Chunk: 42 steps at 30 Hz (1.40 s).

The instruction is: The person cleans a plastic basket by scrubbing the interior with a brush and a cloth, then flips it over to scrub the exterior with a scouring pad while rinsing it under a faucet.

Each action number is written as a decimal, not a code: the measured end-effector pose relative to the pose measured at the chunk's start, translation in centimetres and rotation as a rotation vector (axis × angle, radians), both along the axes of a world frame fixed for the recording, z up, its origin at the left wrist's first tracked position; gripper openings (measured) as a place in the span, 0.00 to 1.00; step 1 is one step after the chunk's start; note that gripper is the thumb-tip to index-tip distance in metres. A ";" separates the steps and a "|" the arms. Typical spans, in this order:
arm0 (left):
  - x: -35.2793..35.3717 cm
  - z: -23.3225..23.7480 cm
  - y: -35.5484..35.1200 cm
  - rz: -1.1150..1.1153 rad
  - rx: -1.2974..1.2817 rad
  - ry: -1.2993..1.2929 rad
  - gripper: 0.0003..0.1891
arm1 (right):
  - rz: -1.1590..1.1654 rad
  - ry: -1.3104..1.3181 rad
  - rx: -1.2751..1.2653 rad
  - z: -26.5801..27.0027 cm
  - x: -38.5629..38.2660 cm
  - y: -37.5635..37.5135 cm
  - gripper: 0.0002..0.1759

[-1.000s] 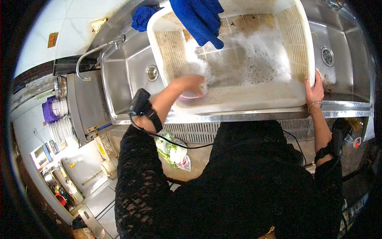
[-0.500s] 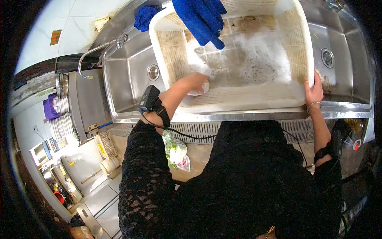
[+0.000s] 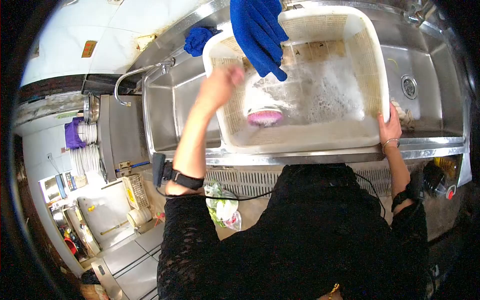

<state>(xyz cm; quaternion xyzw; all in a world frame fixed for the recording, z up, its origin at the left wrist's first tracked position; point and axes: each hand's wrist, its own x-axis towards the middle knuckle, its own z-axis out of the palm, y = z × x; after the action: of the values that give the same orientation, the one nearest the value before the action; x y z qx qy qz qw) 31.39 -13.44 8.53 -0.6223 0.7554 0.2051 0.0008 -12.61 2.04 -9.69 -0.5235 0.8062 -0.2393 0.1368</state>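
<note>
A large white plastic basket [image 3: 300, 148] with perforated walls rests on the sink's near edge, holding suds and cloudy water. In it lies a scrub brush [image 3: 265, 117] with pink bristles showing, among foam on the left side. My left hand [image 3: 220, 85] is over the basket's left wall, apart from the brush; motion blurs its fingers. With my right hand [image 3: 390, 129] I grip the basket's right rim near the front corner. A blue towel [image 3: 257, 37] hangs over the far rim and down into the basket.
Steel sink basins lie on both sides, with a drain [image 3: 409, 87] at right and a curved faucet [image 3: 122, 85] at left. A bundled blue cloth [image 3: 196, 41] sits behind the left basin. A bag of vegetables [image 3: 223, 207] is on the floor below.
My left hand has let go of the scrub brush and lifted away toward the far left rim. The brush now lies bristles showing. My right hand stays on the rim; the view has shifted slightly.
</note>
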 end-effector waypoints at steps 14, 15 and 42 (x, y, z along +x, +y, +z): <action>-7.4 13.2 -3.2 -0.141 -0.594 -0.178 0.25 | 0.002 -0.049 0.009 1.4 0.5 0.2 0.29; -6.7 13.6 -3.7 -0.121 -0.580 -0.168 0.26 | 0.005 -0.037 0.000 1.4 0.5 0.2 0.29; -3.6 5.2 -1.6 -0.361 -0.834 0.100 0.19 | 0.024 -0.025 -0.058 0.4 0.0 0.2 0.27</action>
<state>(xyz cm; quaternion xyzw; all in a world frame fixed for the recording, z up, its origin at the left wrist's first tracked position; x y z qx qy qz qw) 27.74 -15.01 13.71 -0.4173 0.8688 -0.0902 -0.2508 -12.60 2.26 -9.29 -0.5340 0.7907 -0.2674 0.1345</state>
